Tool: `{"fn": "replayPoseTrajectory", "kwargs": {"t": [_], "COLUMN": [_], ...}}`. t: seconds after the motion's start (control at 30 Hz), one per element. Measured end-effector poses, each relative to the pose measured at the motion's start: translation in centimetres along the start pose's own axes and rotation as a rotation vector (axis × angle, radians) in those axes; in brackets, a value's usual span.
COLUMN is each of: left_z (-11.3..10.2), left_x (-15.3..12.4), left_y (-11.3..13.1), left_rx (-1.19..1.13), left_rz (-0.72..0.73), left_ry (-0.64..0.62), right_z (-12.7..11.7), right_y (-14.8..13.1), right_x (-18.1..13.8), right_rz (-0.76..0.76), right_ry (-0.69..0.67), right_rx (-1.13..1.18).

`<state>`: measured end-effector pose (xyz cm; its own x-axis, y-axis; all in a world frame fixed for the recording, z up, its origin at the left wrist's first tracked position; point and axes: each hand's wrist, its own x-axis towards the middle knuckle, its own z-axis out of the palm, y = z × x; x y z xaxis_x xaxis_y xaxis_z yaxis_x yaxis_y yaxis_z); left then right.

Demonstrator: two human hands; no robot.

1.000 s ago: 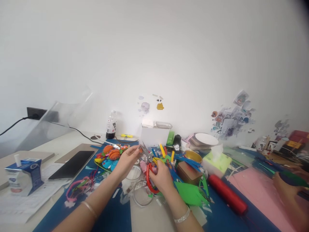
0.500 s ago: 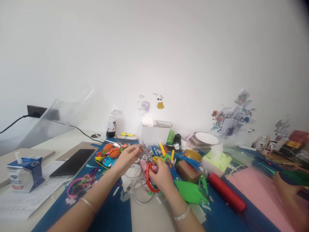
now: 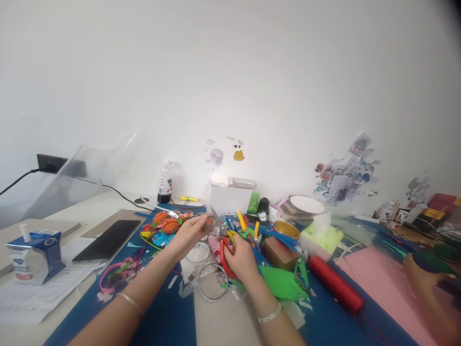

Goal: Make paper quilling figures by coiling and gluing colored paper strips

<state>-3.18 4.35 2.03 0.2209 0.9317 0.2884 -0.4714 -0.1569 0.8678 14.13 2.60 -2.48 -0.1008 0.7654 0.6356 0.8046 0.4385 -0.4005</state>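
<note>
Red-handled scissors (image 3: 222, 251) are partly hidden by the right hand (image 3: 240, 257).

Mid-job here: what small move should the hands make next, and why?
Probably draw the left hand slightly back from the scissors before any cut. The right hand grips their handles, and the blades lie close beside the left fingertips. What those fingertips pinch is hard to make out.

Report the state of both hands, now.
Left hand: at the scissors' blades; whether it pinches anything cannot be told.
Right hand: closed, holding the scissors by the handles.
</note>
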Motion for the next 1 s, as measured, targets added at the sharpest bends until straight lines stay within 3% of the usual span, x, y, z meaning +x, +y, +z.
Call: {"fn": "replayPoseTrajectory", "kwargs": {"t": [0.33, 0.7, 1.0], "left_z": [-0.5, 0.3, -0.9], "left_x": [0.4, 0.0, 0.8], "left_y": [-1.0, -1.3, -2.7], "left_rx": [-0.057, 0.059, -0.079], "left_rz": [-0.034, -0.059, -0.047], "left_ry": [0.044, 0.090, 0.110], "right_z": [0.7, 0.3, -0.2], "right_y": [1.9, 2.6, 2.4], "right_x": [0.7, 0.9, 1.4], "right_rz": [0.277, 0.344, 0.336], "right_ry": [0.001, -0.046, 0.018], "right_rx": [-0.209, -0.194, -0.126]}}
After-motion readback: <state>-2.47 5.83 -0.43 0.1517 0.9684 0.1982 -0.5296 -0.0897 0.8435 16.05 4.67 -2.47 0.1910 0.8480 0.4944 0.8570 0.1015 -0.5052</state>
